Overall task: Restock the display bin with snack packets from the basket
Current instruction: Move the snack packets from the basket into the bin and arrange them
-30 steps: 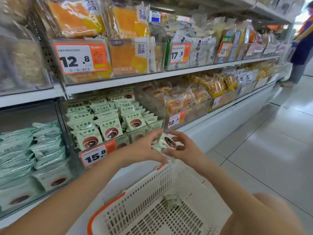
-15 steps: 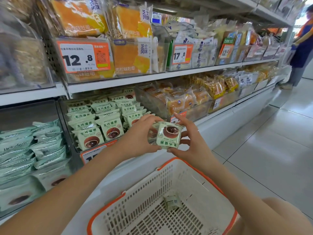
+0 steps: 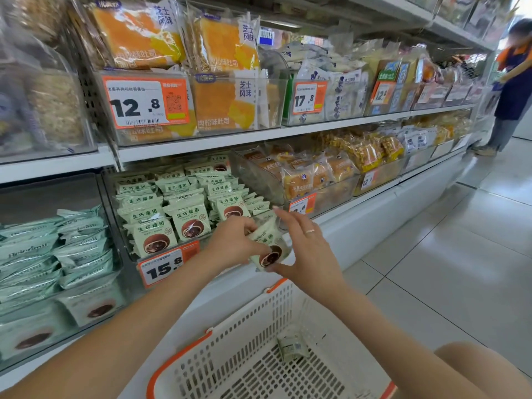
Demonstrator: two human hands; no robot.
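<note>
— How full is the clear display bin [image 3: 126,226] with the 15.8 price tag [image 3: 167,264] on its front?

— Well stocked, I'd judge: rows of pale green snack packets [image 3: 187,218] stand upright through most of it, front faces outward. The front right corner looks like the gap being filled (the hands cover it, so I can't be sure).

— And the white basket [image 3: 259,341] with the orange rim?

— Nearly emptied. Only one small packet [image 3: 292,345] shows on its slatted floor, near the far wall; part of the floor runs out of view, so there may be more.

— So most of the job is done?

— That's my reading. What's left is seating the packet in hand and then that last one from the basket.

— Where is the packet in hand [image 3: 267,249]?

— Just in front of the bin's right end, above the basket's far rim, tilted with its chocolate picture facing down and out.

— How are the hands?

— The left hand [image 3: 233,243] has its fingers curled round the packet's left side. The right hand [image 3: 305,249], wearing a ring [image 3: 310,231], steadies the right edge with thumb below and fingers reaching over the top.
</note>
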